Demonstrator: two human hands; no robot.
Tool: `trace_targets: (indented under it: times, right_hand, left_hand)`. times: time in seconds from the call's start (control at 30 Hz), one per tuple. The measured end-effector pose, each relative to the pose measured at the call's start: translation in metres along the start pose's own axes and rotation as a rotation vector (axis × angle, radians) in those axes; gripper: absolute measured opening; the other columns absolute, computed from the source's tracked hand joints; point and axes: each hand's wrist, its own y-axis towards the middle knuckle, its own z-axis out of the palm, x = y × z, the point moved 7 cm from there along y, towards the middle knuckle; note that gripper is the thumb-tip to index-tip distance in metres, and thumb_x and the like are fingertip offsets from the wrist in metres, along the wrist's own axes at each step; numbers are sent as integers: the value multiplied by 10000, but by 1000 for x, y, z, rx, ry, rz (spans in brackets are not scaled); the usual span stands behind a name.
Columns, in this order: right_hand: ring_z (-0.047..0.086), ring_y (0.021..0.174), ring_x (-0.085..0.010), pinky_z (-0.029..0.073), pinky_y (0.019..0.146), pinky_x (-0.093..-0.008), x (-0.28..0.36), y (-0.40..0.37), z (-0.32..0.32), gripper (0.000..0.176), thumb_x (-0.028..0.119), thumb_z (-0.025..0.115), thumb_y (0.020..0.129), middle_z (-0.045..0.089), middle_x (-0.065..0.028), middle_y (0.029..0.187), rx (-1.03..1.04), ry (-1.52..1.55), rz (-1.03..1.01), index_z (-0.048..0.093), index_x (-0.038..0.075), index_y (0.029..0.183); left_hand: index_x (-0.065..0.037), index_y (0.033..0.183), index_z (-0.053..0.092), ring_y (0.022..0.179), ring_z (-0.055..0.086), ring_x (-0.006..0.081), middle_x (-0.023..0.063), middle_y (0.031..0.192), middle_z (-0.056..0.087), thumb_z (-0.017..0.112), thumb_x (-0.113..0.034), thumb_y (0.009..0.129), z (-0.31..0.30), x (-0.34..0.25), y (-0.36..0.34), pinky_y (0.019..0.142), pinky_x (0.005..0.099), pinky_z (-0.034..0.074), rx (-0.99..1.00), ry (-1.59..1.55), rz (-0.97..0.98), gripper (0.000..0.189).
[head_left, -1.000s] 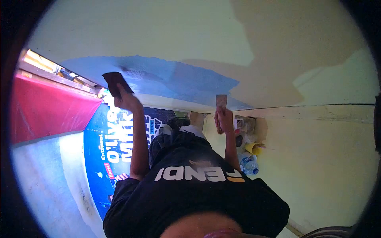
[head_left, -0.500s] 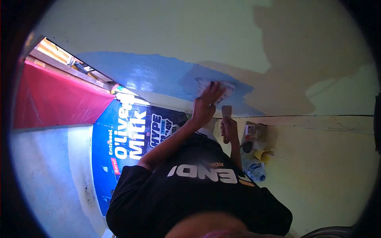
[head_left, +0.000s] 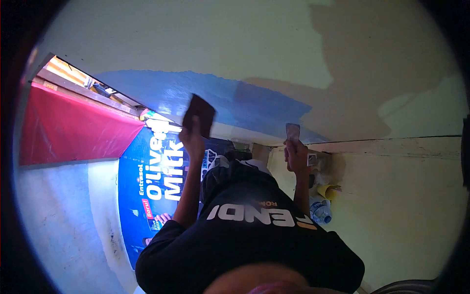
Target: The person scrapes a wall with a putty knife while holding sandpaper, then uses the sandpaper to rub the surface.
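In my left hand [head_left: 193,139] is a folded piece of sandpaper [head_left: 201,116], its dark reddish-brown face showing. I hold it up by its lower edge, in front of the left part of the blue patch [head_left: 254,100] on the wall. My right hand [head_left: 295,156] is closed around what looks like a putty knife [head_left: 293,130], whose flat, pale end points at the wall near the patch's lower right edge. My fingers hide most of its handle. The patch has a ragged upper edge against the pale wall [head_left: 235,39].
A pink-red sheet [head_left: 78,125] and a blue printed banner [head_left: 147,215] hang on the left. To the right of my body are a yellow container [head_left: 327,191] and a clear plastic bottle [head_left: 320,210]. A broad shadow falls across the wall's upper right.
My left hand has come off the blue patch and moved left, turning the sandpaper from its light printed side to its dark face. My right hand with the putty knife has shifted slightly right.
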Motion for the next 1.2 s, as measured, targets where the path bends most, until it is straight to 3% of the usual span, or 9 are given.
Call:
trace_targets:
  times: [0.1,0.13,0.2,0.27,0.47,0.57,0.67,0.8,1.2]
  right_hand:
    - [470,488,-68,409,448,-249,32,6,16,160,113,523,945,472,3,571,77,190,-111,607,-7,1009]
    - [470,501,-67,419,461,-250,40,9,22,168,108,523,943,480,2,602,109,178,-88,596,-4,1044]
    - [470,525,-66,440,487,-253,59,13,34,206,99,524,939,497,2,664,178,153,-37,575,1,1114]
    - [498,539,-69,437,480,-257,86,15,46,250,107,541,932,535,-11,728,148,126,-110,557,8,1161]
    - [466,547,-44,441,463,-221,114,19,65,403,94,569,913,501,16,782,227,206,-43,479,48,1303]
    - [446,533,-33,387,412,-202,114,30,72,386,116,577,917,484,30,752,266,129,-45,492,62,1290]
    - [414,506,-22,339,392,-187,147,36,79,328,142,595,917,467,41,712,261,110,-128,523,60,1226]
    - [374,478,-14,314,395,-179,160,45,78,384,165,638,899,446,50,666,368,230,101,526,63,1252]
    - [365,446,-17,301,379,-197,180,49,80,498,116,641,881,419,52,625,404,110,186,486,93,1354]
  left_hand:
    - [29,1028,683,661,490,91,51,766,656,642,-215,907,-30,-50,23,592,296,392,-431,-106,236,275]
    - [44,1126,635,769,562,115,114,947,689,609,-159,924,-22,-86,28,697,275,448,-459,-284,400,287]
    - [48,1223,576,1107,592,202,139,1212,624,488,-20,953,0,-109,46,943,307,454,-316,-112,512,292]
    - [2,1241,580,1194,549,259,166,1285,562,548,42,889,33,-113,45,970,338,452,-209,14,593,356]
    - [-17,1186,623,1124,599,290,199,1192,610,584,7,865,69,-75,2,858,333,508,82,45,447,324]
    - [24,1092,645,873,682,284,202,1021,679,613,-60,861,68,-31,-10,698,340,510,303,77,97,247]
    - [61,983,644,670,636,224,192,832,684,641,-126,856,53,7,-16,605,358,469,317,96,114,226]
    - [78,905,639,719,566,105,150,764,671,640,-143,866,32,48,-10,651,330,467,341,57,-88,225]
    - [43,1090,639,903,603,125,79,1008,678,607,-94,903,-5,26,49,812,273,466,186,-237,-65,235]
